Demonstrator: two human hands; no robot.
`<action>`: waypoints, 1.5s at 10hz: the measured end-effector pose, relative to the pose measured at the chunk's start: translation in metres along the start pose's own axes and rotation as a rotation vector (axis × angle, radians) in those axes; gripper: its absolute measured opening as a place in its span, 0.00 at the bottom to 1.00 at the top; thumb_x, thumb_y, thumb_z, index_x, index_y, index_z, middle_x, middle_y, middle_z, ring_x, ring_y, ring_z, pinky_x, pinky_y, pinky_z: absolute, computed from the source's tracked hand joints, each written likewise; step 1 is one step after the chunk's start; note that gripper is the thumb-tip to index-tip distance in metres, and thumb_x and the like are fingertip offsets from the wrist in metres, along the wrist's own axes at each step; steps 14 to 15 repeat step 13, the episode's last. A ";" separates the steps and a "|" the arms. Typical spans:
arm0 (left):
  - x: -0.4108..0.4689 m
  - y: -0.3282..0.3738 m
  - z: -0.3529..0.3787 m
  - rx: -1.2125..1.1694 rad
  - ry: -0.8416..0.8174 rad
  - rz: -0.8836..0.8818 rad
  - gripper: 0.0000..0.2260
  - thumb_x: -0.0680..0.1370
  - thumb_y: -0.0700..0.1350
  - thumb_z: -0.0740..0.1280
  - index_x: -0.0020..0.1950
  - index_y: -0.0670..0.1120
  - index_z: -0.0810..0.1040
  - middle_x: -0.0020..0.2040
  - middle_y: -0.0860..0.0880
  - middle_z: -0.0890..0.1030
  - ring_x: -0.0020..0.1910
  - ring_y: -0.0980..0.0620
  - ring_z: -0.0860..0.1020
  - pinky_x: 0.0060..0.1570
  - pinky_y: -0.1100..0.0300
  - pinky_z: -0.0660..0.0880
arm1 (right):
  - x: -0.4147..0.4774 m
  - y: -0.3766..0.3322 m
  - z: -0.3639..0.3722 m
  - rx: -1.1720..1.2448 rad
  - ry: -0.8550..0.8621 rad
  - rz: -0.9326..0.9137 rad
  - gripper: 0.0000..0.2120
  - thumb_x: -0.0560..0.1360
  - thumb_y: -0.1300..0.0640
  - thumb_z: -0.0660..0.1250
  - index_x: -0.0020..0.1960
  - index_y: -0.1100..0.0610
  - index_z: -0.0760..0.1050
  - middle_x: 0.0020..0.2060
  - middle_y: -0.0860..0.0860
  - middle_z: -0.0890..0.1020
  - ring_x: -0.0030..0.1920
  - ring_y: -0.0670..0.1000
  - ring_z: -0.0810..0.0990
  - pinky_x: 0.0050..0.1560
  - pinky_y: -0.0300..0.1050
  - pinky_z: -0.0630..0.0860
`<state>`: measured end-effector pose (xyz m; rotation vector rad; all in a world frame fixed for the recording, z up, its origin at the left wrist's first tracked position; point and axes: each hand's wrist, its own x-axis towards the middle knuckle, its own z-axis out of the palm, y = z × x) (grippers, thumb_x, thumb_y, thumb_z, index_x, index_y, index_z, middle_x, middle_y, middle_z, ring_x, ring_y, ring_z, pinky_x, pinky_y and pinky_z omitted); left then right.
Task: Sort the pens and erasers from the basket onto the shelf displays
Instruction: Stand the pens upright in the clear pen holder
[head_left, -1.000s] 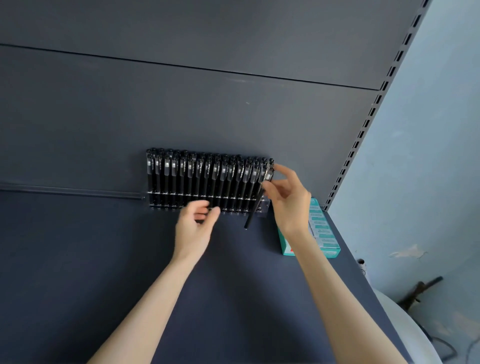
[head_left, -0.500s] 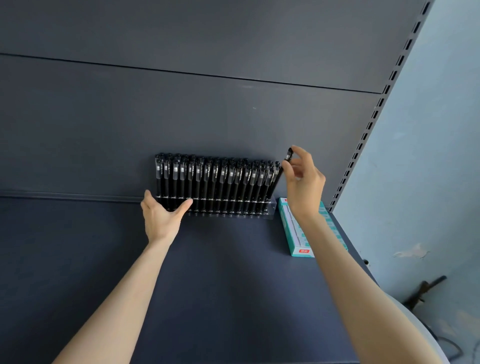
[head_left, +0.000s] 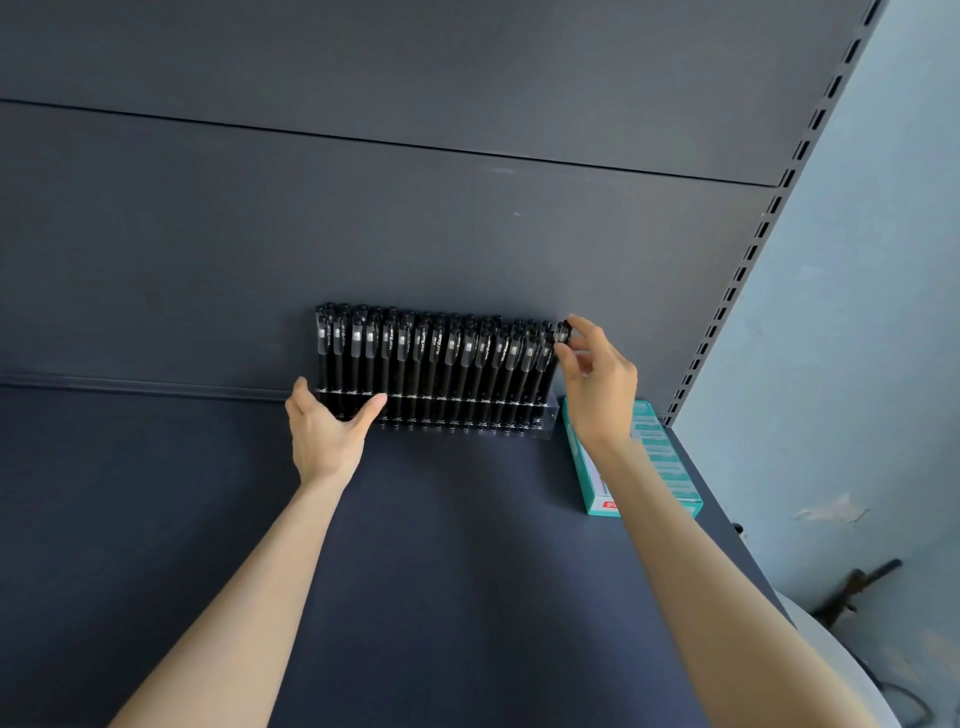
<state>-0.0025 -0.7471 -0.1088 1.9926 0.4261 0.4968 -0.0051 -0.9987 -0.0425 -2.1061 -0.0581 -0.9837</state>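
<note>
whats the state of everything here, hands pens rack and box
left hand, spread, resting on rack's left end
right hand, pinching end pen's cap
end pen, upright at row's right end
pens, upright, filling rack
rack, standing against back panel
teal box, lying flat right of rack

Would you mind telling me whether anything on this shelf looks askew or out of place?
Only the last pen at the right end of the rack: it leans outward while the right hand pinches its cap. The left hand rests on the other end. Otherwise nothing stands out.
</note>
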 end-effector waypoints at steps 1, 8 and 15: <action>0.000 0.000 0.000 -0.002 0.001 0.007 0.44 0.71 0.58 0.71 0.76 0.39 0.52 0.75 0.43 0.58 0.70 0.40 0.65 0.61 0.43 0.68 | -0.006 0.006 0.000 -0.029 -0.014 0.005 0.14 0.77 0.62 0.65 0.62 0.58 0.75 0.45 0.56 0.84 0.44 0.57 0.82 0.50 0.54 0.77; -0.001 -0.001 -0.001 -0.040 0.007 -0.003 0.42 0.72 0.56 0.71 0.76 0.40 0.52 0.75 0.43 0.60 0.71 0.41 0.64 0.63 0.45 0.67 | -0.006 0.018 0.001 -0.121 -0.116 0.049 0.14 0.78 0.60 0.62 0.63 0.54 0.73 0.42 0.53 0.83 0.40 0.57 0.80 0.47 0.54 0.77; -0.010 0.008 -0.008 -0.112 0.023 -0.008 0.38 0.75 0.51 0.70 0.75 0.37 0.54 0.75 0.40 0.56 0.72 0.42 0.60 0.67 0.47 0.65 | -0.006 0.005 -0.014 -0.190 -0.159 0.028 0.14 0.78 0.54 0.62 0.63 0.52 0.72 0.48 0.51 0.82 0.44 0.53 0.81 0.47 0.49 0.76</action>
